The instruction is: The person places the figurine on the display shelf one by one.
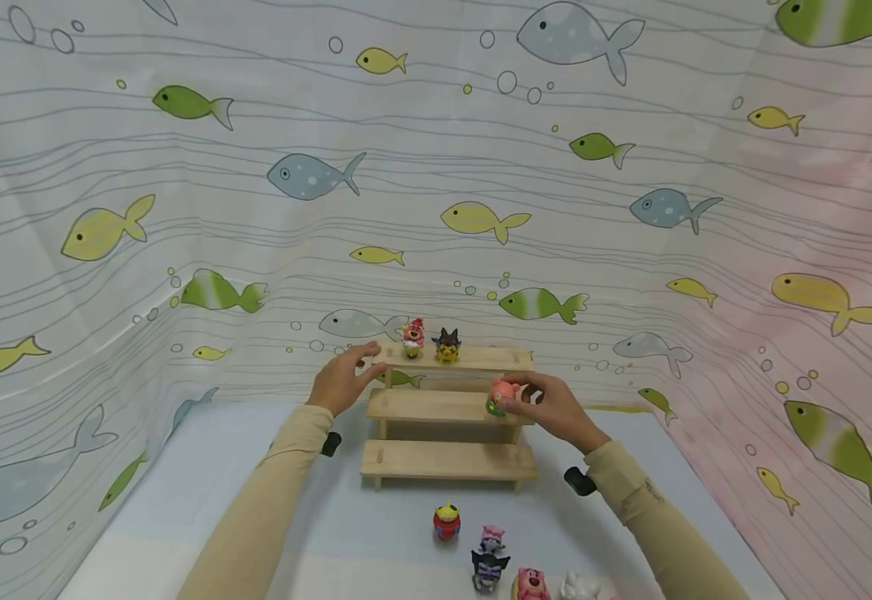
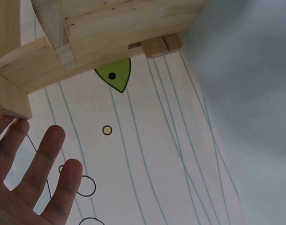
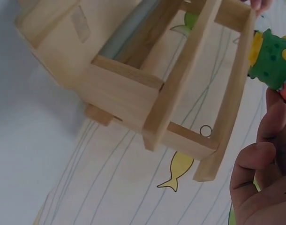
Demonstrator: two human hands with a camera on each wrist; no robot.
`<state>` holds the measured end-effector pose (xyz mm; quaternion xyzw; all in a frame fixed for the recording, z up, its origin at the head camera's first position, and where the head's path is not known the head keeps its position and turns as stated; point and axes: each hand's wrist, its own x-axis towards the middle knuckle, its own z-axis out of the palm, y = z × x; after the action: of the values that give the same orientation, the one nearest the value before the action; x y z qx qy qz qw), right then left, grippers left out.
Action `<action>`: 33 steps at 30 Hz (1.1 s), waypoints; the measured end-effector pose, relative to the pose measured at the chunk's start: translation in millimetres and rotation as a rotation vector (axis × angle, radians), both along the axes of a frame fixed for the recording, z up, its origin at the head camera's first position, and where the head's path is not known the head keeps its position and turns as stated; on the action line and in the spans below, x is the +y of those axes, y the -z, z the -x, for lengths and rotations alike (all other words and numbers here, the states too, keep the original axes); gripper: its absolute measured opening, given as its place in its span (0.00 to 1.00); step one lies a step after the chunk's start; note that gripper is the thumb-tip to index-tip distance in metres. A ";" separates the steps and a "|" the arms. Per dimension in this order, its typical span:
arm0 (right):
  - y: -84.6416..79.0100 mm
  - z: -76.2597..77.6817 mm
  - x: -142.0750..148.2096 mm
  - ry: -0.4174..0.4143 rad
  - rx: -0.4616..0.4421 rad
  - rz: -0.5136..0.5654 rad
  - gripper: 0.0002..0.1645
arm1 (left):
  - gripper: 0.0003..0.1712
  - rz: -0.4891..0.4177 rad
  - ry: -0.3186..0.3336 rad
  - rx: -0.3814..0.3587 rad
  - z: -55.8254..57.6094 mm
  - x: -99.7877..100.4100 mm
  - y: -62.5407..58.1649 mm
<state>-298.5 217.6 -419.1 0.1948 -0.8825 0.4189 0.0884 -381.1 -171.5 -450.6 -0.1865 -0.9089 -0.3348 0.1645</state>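
Note:
My left hand (image 1: 342, 379) holds the left end of a stepped wooden shelf (image 1: 447, 462) at its top board, thumb in front and fingers behind. In the left wrist view, the other fingers (image 2: 56, 145) spread away from the wood. My right hand (image 1: 559, 408) pinches a small figurine (image 1: 502, 396) with a pink head and green body, at the right end of the middle board. Its spotted green body (image 3: 274, 58) appears in the right wrist view beside the shelf. A pink-and-white figurine (image 1: 413, 340) and a yellow figurine with dark ears (image 1: 447, 346) stand on the top board.
In front of the shelf are a red-and-yellow figurine (image 1: 447, 522), a purple-and-black figurine (image 1: 488, 571), a pink bear figurine (image 1: 530, 585) and a white figurine (image 1: 578, 586). A fish-patterned sheet (image 1: 436, 167) surrounds the white tabletop (image 1: 256, 500).

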 end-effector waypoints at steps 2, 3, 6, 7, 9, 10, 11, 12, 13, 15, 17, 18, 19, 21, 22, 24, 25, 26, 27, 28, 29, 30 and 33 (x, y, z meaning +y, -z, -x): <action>-2.7 3.5 -0.6 0.004 0.005 -0.001 0.26 | 0.31 0.004 -0.002 -0.003 -0.4 0.2 0.1; -3.9 5.3 -0.5 0.015 0.011 -0.001 0.26 | 0.31 0.004 0.000 -0.005 -0.6 0.3 0.0; -8.6 10.6 0.2 0.035 0.028 0.015 0.27 | 0.31 0.002 0.006 -0.007 -1.2 0.5 -0.6; -9.7 13.0 0.5 0.037 0.033 0.024 0.27 | 0.30 0.001 0.006 -0.006 -1.4 0.5 -0.9; -12.7 17.7 0.4 0.045 0.046 0.040 0.27 | 0.30 -0.001 0.006 -0.002 -1.8 0.3 -1.4; -13.8 20.3 0.2 0.042 0.049 0.052 0.27 | 0.30 -0.004 0.006 0.000 -2.0 0.2 -1.6; -14.9 22.7 -0.2 0.042 0.049 0.059 0.27 | 0.30 -0.006 0.005 0.000 -2.2 0.1 -1.7; -15.8 25.3 -0.6 0.041 0.049 0.064 0.27 | 0.30 -0.005 0.003 -0.001 -2.4 0.0 -1.6; -16.6 27.9 -1.3 0.043 0.049 0.065 0.28 | 0.30 -0.003 0.000 -0.003 -2.5 0.0 -1.4; -18.3 32.9 -2.9 0.042 0.043 0.069 0.28 | 0.31 -0.004 -0.001 -0.009 -2.8 0.1 -0.9; -20.1 38.2 -4.5 0.045 0.036 0.065 0.28 | 0.31 -0.001 0.003 -0.007 -2.7 0.4 -0.2; -21.2 40.7 -5.3 0.045 0.031 0.065 0.28 | 0.31 0.002 0.005 -0.005 -2.4 0.5 0.5; -22.5 43.3 -6.3 0.045 0.027 0.062 0.28 | 0.31 0.001 0.005 -0.005 -2.5 0.8 0.7; -25.8 48.6 -8.0 0.040 0.017 0.068 0.28 | 0.31 0.000 0.007 -0.003 -2.4 1.2 0.8; -27.5 51.3 -9.0 0.041 0.011 0.069 0.28 | 0.31 0.000 0.006 0.001 -2.3 1.3 0.8; -30.7 56.5 -10.7 0.044 -0.001 0.070 0.28 | 0.31 -0.004 0.003 0.001 -2.1 1.5 0.5; -32.6 59.0 -11.6 0.042 -0.003 0.067 0.28 | 0.30 -0.005 0.001 0.002 -2.2 1.5 0.1; -33.9 61.5 -12.5 0.045 -0.009 0.067 0.28 | 0.30 -0.004 0.001 0.004 -1.8 1.4 -0.1; -35.0 64.2 -13.4 0.053 -0.016 0.063 0.28 | 0.30 -0.002 0.001 0.005 -1.3 1.0 -0.1; -36.0 66.7 -14.3 0.059 -0.025 0.060 0.28 | 0.30 -0.001 0.001 0.007 -0.5 0.5 0.2; -36.7 69.1 -15.0 0.060 -0.034 0.055 0.28 | 0.30 0.000 0.002 0.008 0.0 0.1 0.5; -37.4 71.0 -15.7 0.061 -0.041 0.049 0.28 | 0.30 0.002 0.002 0.008 0.6 -0.2 0.9; -37.7 76.6 -18.0 0.067 -0.072 0.036 0.29 | 0.30 0.002 0.003 0.009 2.6 -1.4 2.2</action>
<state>-375.1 199.6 -381.4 0.1486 -0.8834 0.4382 0.0741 -383.7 -172.9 -452.8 -0.1895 -0.9083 -0.3331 0.1679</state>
